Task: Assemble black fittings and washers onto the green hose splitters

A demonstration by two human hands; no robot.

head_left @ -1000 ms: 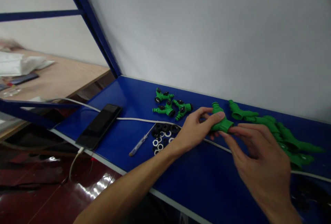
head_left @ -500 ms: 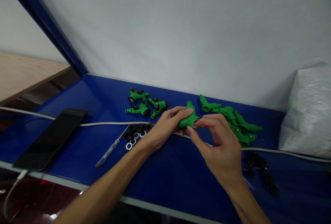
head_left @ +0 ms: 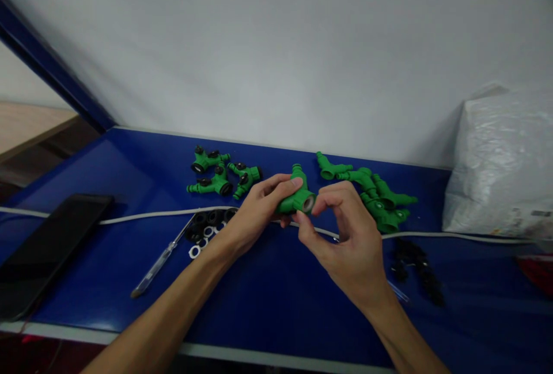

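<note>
Head view: green fitting (head_left: 290, 204) held above the table (head_left: 276, 310), near its middle, mouth turned toward the right hand (head_left: 352, 241). Left hand (head_left: 254, 210) clamped on the fitting, thumb on top. A pale ring (head_left: 309, 204) shows inside the mouth. Right hand at the mouth, thumb and forefinger curled with a gap between their tips; contact with the rim cannot be told. Behind and left of the fitting: three valved fittings (head_left: 212, 184), green with black parts. Behind and right: a cluster of bare fittings (head_left: 391, 195), all green. Left of the left forearm: black rings (head_left: 201, 218), white nuts (head_left: 195, 252) and a screwdriver (head_left: 158, 267) with clear handle, tip at the black rings. White cable (head_left: 151, 214) runs crosswise behind the hands. Farther out: phone (head_left: 47, 253) at far left, small black parts (head_left: 425, 273) right of the right wrist, plastic-wrapped bag (head_left: 496, 166) against the wall (head_left: 276, 57).
</note>
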